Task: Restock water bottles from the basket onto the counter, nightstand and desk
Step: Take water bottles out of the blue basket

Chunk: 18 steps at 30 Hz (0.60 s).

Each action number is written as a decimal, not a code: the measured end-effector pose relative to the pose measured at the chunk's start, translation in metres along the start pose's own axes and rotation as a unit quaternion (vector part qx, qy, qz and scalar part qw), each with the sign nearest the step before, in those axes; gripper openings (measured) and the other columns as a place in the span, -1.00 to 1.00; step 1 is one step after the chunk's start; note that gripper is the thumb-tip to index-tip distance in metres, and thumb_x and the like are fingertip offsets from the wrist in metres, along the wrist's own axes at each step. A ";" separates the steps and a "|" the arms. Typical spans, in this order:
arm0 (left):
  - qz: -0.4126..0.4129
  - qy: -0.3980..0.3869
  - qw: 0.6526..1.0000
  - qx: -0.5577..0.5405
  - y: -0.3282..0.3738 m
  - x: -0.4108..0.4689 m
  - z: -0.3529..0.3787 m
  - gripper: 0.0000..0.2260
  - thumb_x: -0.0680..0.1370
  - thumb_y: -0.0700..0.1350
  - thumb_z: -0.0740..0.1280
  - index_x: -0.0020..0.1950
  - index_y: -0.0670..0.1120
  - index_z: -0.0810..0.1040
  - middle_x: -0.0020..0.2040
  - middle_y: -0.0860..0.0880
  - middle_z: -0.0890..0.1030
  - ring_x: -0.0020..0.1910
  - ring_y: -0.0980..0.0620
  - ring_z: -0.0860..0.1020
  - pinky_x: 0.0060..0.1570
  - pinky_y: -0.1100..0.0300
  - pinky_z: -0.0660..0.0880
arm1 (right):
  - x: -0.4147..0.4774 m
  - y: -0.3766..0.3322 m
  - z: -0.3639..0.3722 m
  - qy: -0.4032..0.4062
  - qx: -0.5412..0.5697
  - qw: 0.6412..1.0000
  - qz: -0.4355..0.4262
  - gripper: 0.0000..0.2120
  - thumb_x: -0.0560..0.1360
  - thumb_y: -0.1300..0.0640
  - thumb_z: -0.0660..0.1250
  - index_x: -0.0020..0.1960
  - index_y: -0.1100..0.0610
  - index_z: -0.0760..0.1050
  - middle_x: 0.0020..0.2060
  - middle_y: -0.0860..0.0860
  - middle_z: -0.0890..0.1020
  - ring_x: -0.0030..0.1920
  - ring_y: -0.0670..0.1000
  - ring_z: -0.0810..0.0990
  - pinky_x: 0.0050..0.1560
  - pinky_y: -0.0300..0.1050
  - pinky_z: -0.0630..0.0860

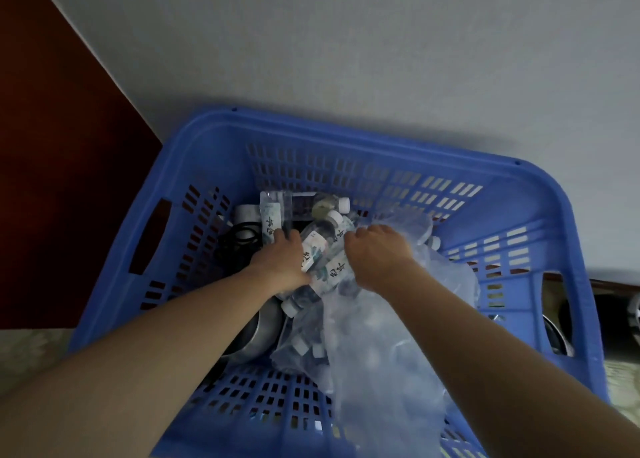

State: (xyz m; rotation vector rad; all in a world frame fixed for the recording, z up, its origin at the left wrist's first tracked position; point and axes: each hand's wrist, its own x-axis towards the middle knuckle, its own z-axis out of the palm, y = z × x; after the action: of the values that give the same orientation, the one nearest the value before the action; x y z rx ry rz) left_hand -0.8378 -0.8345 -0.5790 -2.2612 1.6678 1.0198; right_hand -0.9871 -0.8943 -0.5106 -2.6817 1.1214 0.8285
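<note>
Heap of water bottles [317, 253] mid-basket [346, 128], toward its far wall, loose plastic wrap [388, 336] beside. Left hand [280, 261] curls round one. Right hand [375, 253] clenched; on bottle or wrap, cannot tell. Likely full, hefty, slick, thin-walled: grasp the labelled waist.

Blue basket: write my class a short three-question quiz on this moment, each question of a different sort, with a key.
1. True or false: the left hand and the right hand are both inside the blue basket.
2. What fills the basket's right side, under the right forearm? A. clear plastic wrap B. a folded towel C. a newspaper
3. Fill in: the caps on the water bottles are ____.

Key: 1 true; 2 A; 3 white.
</note>
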 end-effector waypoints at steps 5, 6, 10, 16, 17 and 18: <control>0.000 -0.010 1.000 -0.025 -0.002 0.004 0.001 -0.26 0.43 0.22 0.42 0.36 -0.22 0.24 0.30 -0.19 0.27 0.24 -0.21 0.44 0.12 -0.02 0.50 | 0.013 -0.028 0.017 -0.145 0.067 0.987 0.029 -0.36 0.50 0.08 0.37 0.48 0.13 0.18 0.38 0.12 0.35 0.38 0.20 0.38 0.28 0.11 0.39; -0.004 -0.010 0.999 -0.037 -0.002 0.004 0.000 -0.25 0.43 0.24 0.41 0.37 -0.22 0.23 0.31 -0.20 0.27 0.24 -0.21 0.44 0.13 -0.03 0.50 | 0.013 -0.027 0.022 -0.155 0.043 0.987 0.026 -0.34 0.48 0.05 0.38 0.48 0.12 0.17 0.39 0.13 0.34 0.38 0.19 0.37 0.31 0.09 0.34; 0.002 -0.008 0.999 -0.052 -0.005 0.002 0.003 -0.33 0.47 0.20 0.39 0.31 -0.23 0.23 0.28 -0.23 0.34 0.18 -0.21 0.46 0.03 0.03 0.47 | 0.013 -0.017 0.028 -0.169 -0.030 0.985 -0.003 -0.36 0.45 -0.04 0.39 0.45 0.05 0.26 0.38 0.07 0.40 0.42 0.10 0.29 0.40 0.07 0.14; -0.011 -0.021 0.992 -0.127 -0.009 -0.005 0.001 -0.41 0.48 0.18 0.38 0.24 -0.18 0.22 0.07 -0.13 0.54 0.00 -0.11 0.55 -0.27 0.12 0.38 | 0.012 -0.015 0.023 -0.150 -0.068 0.986 -0.038 -0.50 0.46 -0.03 0.40 0.36 0.02 0.42 0.35 0.02 0.44 0.41 0.13 0.24 0.37 0.04 0.17; -0.015 -0.019 0.990 -0.142 -0.009 -0.007 -0.001 -0.42 0.48 0.18 0.39 0.23 -0.16 0.22 0.05 -0.11 0.54 -0.02 -0.10 0.56 -0.27 0.11 0.41 | 0.010 -0.015 0.022 -0.134 -0.066 0.988 -0.039 -0.47 0.45 -0.05 0.41 0.38 0.01 0.39 0.36 0.02 0.43 0.42 0.14 0.24 0.39 0.07 0.16; -0.020 -0.017 0.987 -0.158 -0.009 -0.008 -0.002 -0.43 0.47 0.19 0.39 0.22 -0.14 0.22 0.02 -0.08 0.55 -0.05 -0.08 0.57 -0.26 0.10 0.45 | 0.009 -0.014 0.022 -0.115 -0.053 0.991 -0.034 -0.43 0.45 -0.07 0.41 0.41 0.00 0.35 0.37 0.02 0.40 0.42 0.15 0.25 0.40 0.11 0.15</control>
State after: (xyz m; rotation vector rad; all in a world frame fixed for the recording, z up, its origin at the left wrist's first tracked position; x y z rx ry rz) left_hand -0.8298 -0.8258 -0.5748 -2.4376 1.5320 1.3908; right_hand -0.9818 -0.8835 -0.5350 -2.6034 0.9545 1.1796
